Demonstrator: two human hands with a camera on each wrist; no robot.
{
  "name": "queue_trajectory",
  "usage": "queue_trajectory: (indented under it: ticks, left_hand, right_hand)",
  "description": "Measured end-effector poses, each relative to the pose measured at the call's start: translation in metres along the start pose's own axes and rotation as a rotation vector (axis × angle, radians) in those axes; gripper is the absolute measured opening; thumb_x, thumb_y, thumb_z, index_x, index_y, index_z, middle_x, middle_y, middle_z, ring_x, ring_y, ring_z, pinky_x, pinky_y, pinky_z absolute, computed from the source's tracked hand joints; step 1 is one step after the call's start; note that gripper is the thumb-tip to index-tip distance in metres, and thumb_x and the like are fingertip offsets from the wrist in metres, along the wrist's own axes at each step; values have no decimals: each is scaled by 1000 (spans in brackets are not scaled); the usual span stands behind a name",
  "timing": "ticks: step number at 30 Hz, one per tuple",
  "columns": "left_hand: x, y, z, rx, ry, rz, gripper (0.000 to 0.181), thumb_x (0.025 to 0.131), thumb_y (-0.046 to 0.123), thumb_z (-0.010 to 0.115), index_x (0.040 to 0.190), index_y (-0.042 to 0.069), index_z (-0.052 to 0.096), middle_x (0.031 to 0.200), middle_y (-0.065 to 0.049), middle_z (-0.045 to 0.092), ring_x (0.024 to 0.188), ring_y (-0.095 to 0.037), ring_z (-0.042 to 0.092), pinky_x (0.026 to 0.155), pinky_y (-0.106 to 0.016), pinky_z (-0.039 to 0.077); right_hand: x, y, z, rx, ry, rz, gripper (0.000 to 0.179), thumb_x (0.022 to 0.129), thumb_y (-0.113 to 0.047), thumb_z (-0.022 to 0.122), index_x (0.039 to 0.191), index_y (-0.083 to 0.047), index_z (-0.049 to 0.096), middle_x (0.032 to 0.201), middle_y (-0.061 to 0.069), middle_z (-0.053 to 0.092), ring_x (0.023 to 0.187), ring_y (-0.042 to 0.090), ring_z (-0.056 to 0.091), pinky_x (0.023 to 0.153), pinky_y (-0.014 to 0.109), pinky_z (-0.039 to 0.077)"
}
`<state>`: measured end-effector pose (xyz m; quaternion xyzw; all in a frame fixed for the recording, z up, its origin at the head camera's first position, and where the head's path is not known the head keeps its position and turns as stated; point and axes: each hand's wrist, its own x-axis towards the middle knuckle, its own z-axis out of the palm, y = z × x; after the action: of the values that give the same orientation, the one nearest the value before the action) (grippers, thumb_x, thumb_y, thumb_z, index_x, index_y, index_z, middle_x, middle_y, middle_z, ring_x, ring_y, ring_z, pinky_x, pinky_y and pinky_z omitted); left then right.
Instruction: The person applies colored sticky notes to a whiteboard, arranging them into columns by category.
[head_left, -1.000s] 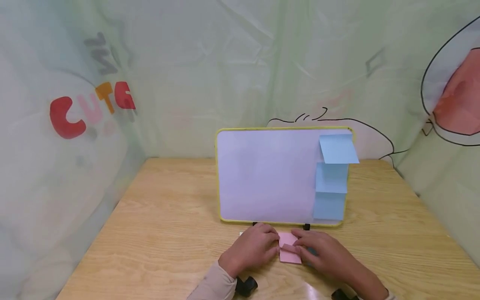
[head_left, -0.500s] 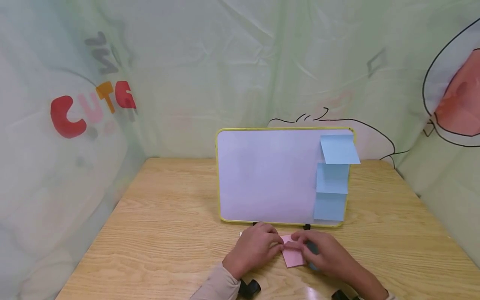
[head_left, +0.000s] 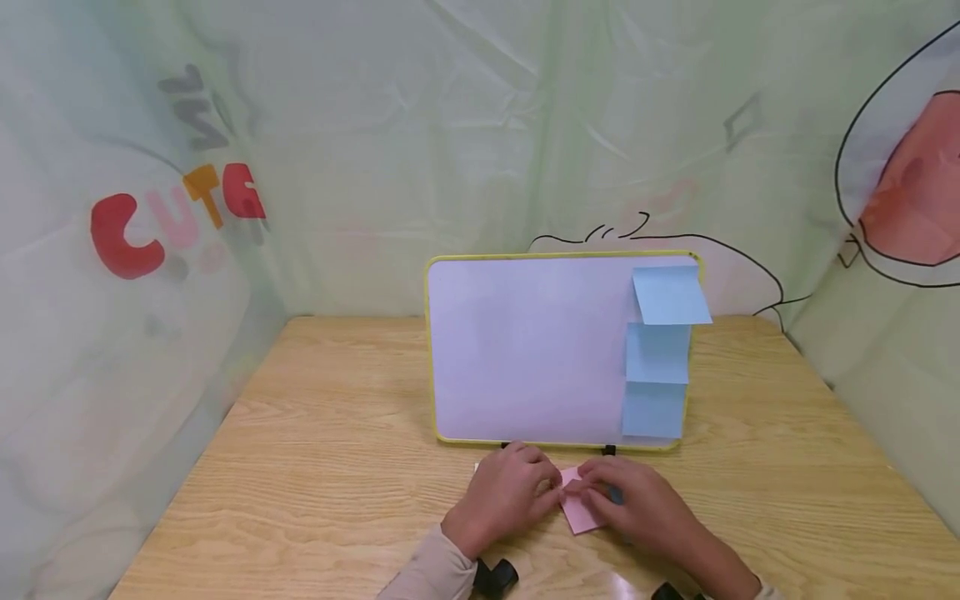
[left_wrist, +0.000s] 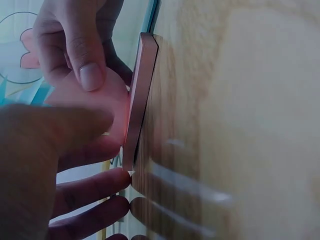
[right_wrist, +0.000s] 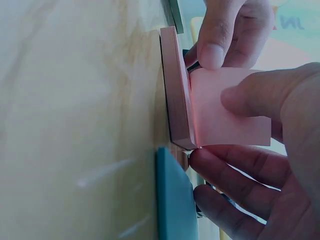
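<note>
A pink sticky note pad [head_left: 582, 517] lies on the table between the two hands, below the whiteboard. Its top sheet [right_wrist: 207, 110] stands lifted and bent up from the stack in the right wrist view. My right hand [head_left: 637, 500] pinches this sheet, thumb on its near face and fingers behind. From the other side, my left hand [head_left: 506, 498] pinches the sheet's edge near the stack, its thumb blurred in the left wrist view. A blue sticky note pad [right_wrist: 175, 205] lies beside the pink one, partly under the right hand.
A whiteboard [head_left: 525, 350] with a yellow frame stands upright behind the hands on black feet. Down its right side hang three blue sticky notes [head_left: 656, 354]. The wooden table [head_left: 330, 467] runs back to a printed curtain. A greenish pad edge [right_wrist: 174, 15] shows beyond the pink pad.
The pink pad has turned slightly and its lifted sheet is now held between both hands. The right hand has shifted a little to the left, covering more of the blue pad.
</note>
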<state>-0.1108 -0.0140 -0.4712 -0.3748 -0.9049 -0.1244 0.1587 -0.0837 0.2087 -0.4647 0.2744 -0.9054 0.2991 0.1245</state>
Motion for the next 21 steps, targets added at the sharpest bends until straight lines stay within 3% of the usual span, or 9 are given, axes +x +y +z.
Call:
queue_trajectory:
  ticks: [4, 10, 15, 21]
  left_hand:
    - [-1, 1, 0, 14, 4, -12, 25, 88, 52, 72, 95, 28, 77, 98, 15, 69, 94, -7, 61, 76, -21, 49]
    - [-1, 3, -1, 44, 29, -20, 27, 85, 50, 76, 91, 24, 78, 99, 13, 69, 95, -8, 61, 80, -21, 49]
    - [-1, 5, 0, 37, 34, -54, 24, 85, 47, 77, 89, 23, 79, 99, 12, 69, 95, -9, 62, 82, -23, 49]
    - [-1, 4, 1, 13, 36, -85, 21, 87, 41, 76, 94, 21, 79, 101, 8, 69, 95, -11, 62, 84, -24, 49]
  right_hand:
    - [2, -1, 0, 81, -18, 32, 26, 88, -11, 77, 94, -35, 75, 97, -20, 69, 90, 2, 64, 75, 29, 54]
    - [1, -2, 0, 153, -5, 65, 15, 90, -13, 75, 89, -28, 73, 90, -17, 69, 78, -1, 60, 64, 24, 52]
    - [0, -3, -1, 137, 21, 111, 16, 88, -6, 76, 87, -22, 73, 83, -15, 67, 73, -2, 60, 61, 24, 53]
    - [1, -6, -1, 90, 11, 207, 17, 89, -9, 75, 82, -24, 70, 77, -19, 62, 69, -2, 54, 61, 23, 48]
